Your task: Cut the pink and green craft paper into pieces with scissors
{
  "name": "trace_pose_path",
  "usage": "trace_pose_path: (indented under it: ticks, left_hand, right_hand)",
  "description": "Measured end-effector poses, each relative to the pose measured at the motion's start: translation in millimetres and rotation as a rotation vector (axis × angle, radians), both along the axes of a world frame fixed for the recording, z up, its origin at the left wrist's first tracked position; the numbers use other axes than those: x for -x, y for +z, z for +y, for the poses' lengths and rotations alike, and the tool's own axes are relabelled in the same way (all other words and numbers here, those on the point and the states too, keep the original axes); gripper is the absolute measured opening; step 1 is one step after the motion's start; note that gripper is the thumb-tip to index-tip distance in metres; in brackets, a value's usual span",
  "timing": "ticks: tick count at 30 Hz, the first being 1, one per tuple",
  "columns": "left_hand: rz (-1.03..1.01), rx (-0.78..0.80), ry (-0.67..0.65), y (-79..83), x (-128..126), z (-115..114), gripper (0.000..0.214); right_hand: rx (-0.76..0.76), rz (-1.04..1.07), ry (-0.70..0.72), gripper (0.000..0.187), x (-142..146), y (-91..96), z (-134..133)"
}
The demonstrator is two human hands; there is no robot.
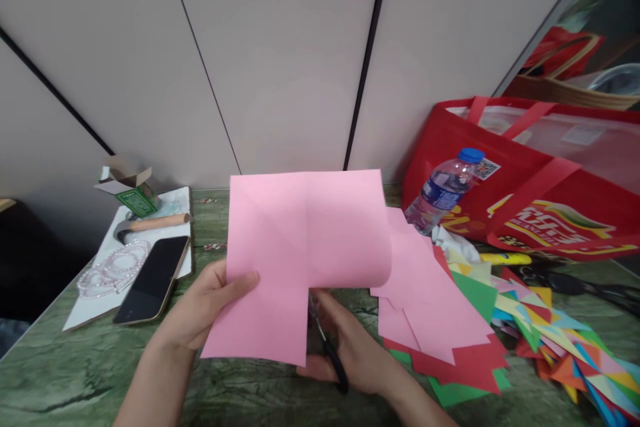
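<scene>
A pink sheet of paper [270,233] is held up over the table, with a crease down its middle and its lower right quarter cut away. My left hand [213,300] grips the sheet's left edge, thumb on the front and the other fingers behind it. My right hand [345,340] is closed on a pair of scissors [327,347] with black handles. The blades point up at the inner corner of the cutout, and their tips are partly hidden by the paper. More pink sheets [430,300] lie to the right, over red paper [465,367] and green paper.
Folded coloured paper pieces [565,333] are heaped at the right. Behind them stand a red bag [525,173] and a tilted water bottle [445,190]. At left, a phone [153,280], a wooden-handled tool [160,222] and a small green box [137,197] rest on white sheets.
</scene>
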State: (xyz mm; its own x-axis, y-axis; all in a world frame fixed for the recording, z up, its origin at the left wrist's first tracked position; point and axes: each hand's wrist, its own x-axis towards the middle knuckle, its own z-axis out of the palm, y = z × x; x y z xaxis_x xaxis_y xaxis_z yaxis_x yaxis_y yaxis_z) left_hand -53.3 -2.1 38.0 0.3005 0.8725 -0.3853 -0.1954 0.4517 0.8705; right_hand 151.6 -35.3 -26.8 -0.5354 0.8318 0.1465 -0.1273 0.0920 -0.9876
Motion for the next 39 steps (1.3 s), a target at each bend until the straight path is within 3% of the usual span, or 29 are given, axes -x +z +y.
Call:
trace_pose_path:
  ticks: [5, 10, 18, 39]
  left_hand:
    - [0.025, 0.001, 0.021, 0.9, 1.6, -1.9, 0.02]
    - [0.096, -0.031, -0.023, -4.7, -4.8, -0.9, 0.024]
    - [0.122, -0.08, -0.035, -10.5, -11.0, -2.1, 0.023]
    - [0.243, -0.154, -0.039, -17.7, -13.0, 2.2, 0.026]
  right_hand:
    - [-0.022, -0.075, -0.098, 0.063, 0.5, -2.4, -1.3]
    - [0.044, 0.067, -0.065, 0.058, 3.5, 6.4, 0.2]
    - [0.152, 0.23, -0.122, 0.043, 6.2, 4.1, 2.7]
    - [0.265, 0.202, -0.267, 0.033, 8.6, 0.3, 6.8]
